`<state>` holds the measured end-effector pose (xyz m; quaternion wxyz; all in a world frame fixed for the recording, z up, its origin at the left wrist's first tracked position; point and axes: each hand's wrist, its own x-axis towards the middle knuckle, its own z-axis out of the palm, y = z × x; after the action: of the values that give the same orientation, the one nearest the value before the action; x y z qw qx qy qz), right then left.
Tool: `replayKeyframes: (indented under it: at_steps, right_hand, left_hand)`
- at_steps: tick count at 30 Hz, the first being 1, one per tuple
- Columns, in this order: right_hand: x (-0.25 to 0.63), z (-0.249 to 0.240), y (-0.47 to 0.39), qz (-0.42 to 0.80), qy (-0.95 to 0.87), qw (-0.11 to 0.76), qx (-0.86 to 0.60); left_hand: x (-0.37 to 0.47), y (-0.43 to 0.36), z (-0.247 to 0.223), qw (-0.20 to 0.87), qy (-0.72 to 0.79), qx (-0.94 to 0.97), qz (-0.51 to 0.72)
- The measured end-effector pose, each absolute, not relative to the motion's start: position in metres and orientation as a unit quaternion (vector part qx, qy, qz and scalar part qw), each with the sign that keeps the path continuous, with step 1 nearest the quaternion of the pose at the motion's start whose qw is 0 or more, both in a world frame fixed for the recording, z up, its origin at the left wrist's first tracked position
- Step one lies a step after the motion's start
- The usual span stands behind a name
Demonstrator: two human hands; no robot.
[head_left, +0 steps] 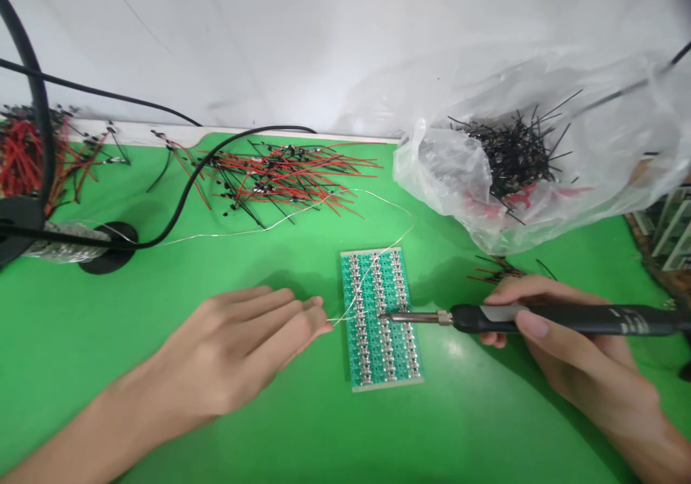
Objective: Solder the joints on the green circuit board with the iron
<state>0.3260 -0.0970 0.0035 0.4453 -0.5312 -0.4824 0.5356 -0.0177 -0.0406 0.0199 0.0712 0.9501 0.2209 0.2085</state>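
The left hand [242, 347] pinches thin silvery solder wire [205, 235] and the right hand [577, 340] grips one black-handled soldering iron [561, 320], its metal tip over, perhaps touching, one green rectangular circuit board [378, 354]. The board, with three silvery component columns, lies between both hands, green plastic-looking worktop [324, 433] along its edges. Beyond sit one translucent plastic bag [443, 167] and one black-flanged spool [70, 243].

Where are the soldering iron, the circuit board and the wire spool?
Soldering iron [575, 319], head view: its black handle.
Circuit board [373, 347], head view: green surface between metallic rows.
Wire spool [65, 253], head view: the wound silvery wire.
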Motion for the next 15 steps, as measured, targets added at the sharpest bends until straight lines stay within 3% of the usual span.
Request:
replayKeyframes:
  at_steps: [15]
  right_hand:
    - [0.3235, 0.0072, -0.0978, 0.544, -0.47, 0.454, -0.526]
  left_hand:
    - [-0.0157, -0.0409, 0.0216, 0.065, 0.223, 0.951, 0.205]
